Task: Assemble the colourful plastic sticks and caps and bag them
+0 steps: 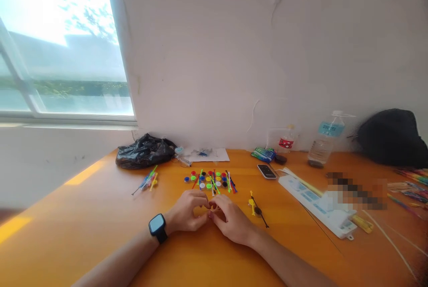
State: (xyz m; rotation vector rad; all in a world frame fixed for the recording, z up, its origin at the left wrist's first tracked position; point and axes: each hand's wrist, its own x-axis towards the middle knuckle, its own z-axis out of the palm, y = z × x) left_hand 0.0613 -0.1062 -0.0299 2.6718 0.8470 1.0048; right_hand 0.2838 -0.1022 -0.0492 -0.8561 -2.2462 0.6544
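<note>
My left hand [189, 211] and my right hand [231, 220] meet on the orange table [100, 215], fingertips pinched together on a small piece I cannot make out. A black watch [158, 227] sits on my left wrist. Just beyond my fingers lie several small coloured discs and thin coloured sticks [211, 180]. To the right of my right hand lies a yellow and black stick piece [257, 206]. A small bundle of coloured sticks [147, 181] lies to the left.
A black plastic bag [144, 150], a sheet of paper [207, 155], a phone [266, 171], two clear bottles [326, 143], a white power strip [317, 204] and a dark bag [393, 137] stand along the back and right. The wall and a window lie behind.
</note>
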